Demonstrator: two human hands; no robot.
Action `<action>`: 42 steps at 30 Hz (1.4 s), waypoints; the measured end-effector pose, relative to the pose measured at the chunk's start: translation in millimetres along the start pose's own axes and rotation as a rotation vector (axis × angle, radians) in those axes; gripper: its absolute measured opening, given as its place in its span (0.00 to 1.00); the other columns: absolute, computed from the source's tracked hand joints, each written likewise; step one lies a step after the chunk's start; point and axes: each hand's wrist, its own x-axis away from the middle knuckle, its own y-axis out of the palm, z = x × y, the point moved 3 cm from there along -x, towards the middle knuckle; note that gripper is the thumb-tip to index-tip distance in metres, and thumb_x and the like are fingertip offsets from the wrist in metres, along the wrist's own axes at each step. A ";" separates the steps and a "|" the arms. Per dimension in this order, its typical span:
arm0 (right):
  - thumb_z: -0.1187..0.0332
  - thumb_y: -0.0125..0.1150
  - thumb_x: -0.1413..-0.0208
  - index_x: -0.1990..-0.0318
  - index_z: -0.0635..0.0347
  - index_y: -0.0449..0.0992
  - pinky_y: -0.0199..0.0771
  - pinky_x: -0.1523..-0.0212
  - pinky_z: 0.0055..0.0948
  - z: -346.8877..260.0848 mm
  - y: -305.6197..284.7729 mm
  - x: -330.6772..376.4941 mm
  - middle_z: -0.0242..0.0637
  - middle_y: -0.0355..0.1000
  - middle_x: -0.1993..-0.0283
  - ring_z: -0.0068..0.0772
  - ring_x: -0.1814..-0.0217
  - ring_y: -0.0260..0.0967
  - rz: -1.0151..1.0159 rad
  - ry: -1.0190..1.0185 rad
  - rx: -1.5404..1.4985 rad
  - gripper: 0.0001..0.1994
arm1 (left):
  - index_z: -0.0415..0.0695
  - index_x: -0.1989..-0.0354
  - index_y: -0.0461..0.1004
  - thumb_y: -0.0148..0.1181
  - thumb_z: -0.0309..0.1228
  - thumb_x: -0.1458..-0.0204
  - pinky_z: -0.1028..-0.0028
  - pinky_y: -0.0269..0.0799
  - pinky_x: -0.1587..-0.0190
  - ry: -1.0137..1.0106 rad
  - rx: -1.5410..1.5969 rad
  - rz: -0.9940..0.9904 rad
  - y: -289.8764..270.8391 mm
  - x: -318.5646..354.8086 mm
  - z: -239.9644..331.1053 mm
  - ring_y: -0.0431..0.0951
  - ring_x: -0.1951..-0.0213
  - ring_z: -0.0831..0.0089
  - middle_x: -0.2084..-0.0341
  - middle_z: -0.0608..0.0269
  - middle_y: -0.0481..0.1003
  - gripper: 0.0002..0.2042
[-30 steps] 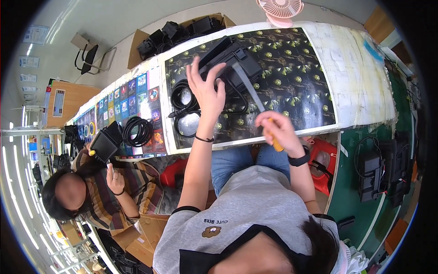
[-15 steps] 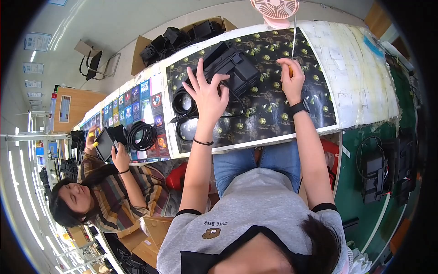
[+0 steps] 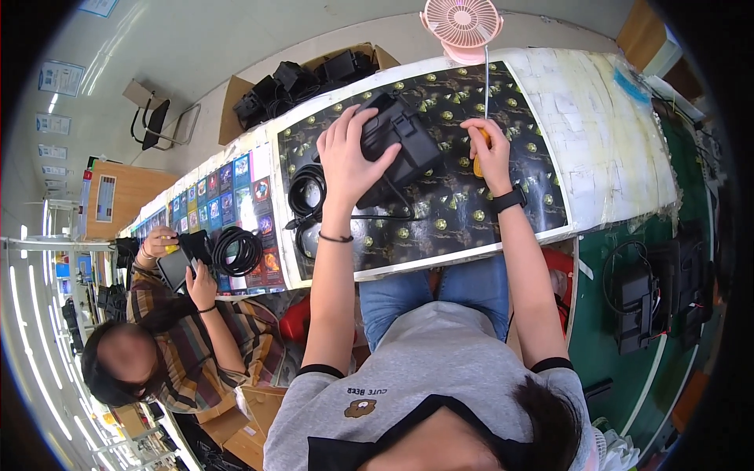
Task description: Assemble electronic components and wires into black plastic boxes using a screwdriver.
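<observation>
A black plastic case (image 3: 412, 145) with a latch-like part and a ribbed edge lies tilted on the dark patterned mat (image 3: 440, 224). My left hand (image 3: 349, 153) grips its left side, the fingers curled over the edge and the thumb across the front. A black cable (image 3: 308, 192) lies coiled beside my left wrist, and one strand loops in front of the case. To the right, my right hand (image 3: 488, 153) is closed round the orange-yellow handle of a screwdriver (image 3: 477, 166). Its long thin shaft appears to point away from me.
A pink fan (image 3: 462, 22) stands at the far table edge. Behind the table, a cardboard box (image 3: 230, 118) holds several black cases. At left, a co-worker's hands (image 3: 200, 286) handle a dark case near a coiled cable (image 3: 239, 251). More black cases (image 3: 636, 306) lie on the green surface at right.
My left hand has come down from spread fingers above the case to a grip on its left side. The screwdriver has shifted slightly in my right hand, showing more handle. The view has shifted slightly.
</observation>
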 end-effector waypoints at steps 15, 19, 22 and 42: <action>0.67 0.58 0.35 0.58 0.60 0.81 0.64 0.75 0.17 -5.3 9.2 2.8 0.26 0.65 0.68 0.14 0.76 0.61 -0.154 0.100 -0.029 0.08 | 0.51 0.49 0.74 0.73 0.39 0.69 0.59 0.58 0.40 0.211 0.114 0.091 -26.9 36.7 17.7 0.71 0.42 0.55 0.41 0.56 0.71 0.32; 0.67 0.57 0.35 0.57 0.61 0.80 0.64 0.75 0.18 4.6 6.0 2.1 0.26 0.68 0.66 0.13 0.76 0.61 -0.143 0.103 -0.041 0.09 | 0.50 0.52 0.75 0.73 0.37 0.70 0.59 0.60 0.41 0.263 0.088 0.092 -28.3 41.8 34.3 0.73 0.45 0.54 0.43 0.55 0.73 0.30; 0.68 0.56 0.34 0.56 0.62 0.80 0.65 0.76 0.17 9.6 5.6 1.4 0.27 0.71 0.64 0.13 0.76 0.62 -0.133 0.087 -0.078 0.09 | 0.58 0.54 0.78 0.72 0.37 0.71 0.61 0.60 0.41 0.288 0.093 0.079 -24.9 47.7 44.5 0.73 0.45 0.60 0.43 0.62 0.72 0.27; 0.64 0.50 0.30 0.55 0.61 0.78 0.67 0.77 0.19 17.5 -5.0 -4.3 0.28 0.70 0.66 0.14 0.76 0.63 0.072 0.171 -0.114 0.12 | 0.49 0.69 0.85 0.66 0.34 0.53 0.60 0.71 0.56 0.124 -0.517 -0.570 85.2 -49.4 97.8 0.78 0.57 0.65 0.69 0.67 0.81 0.06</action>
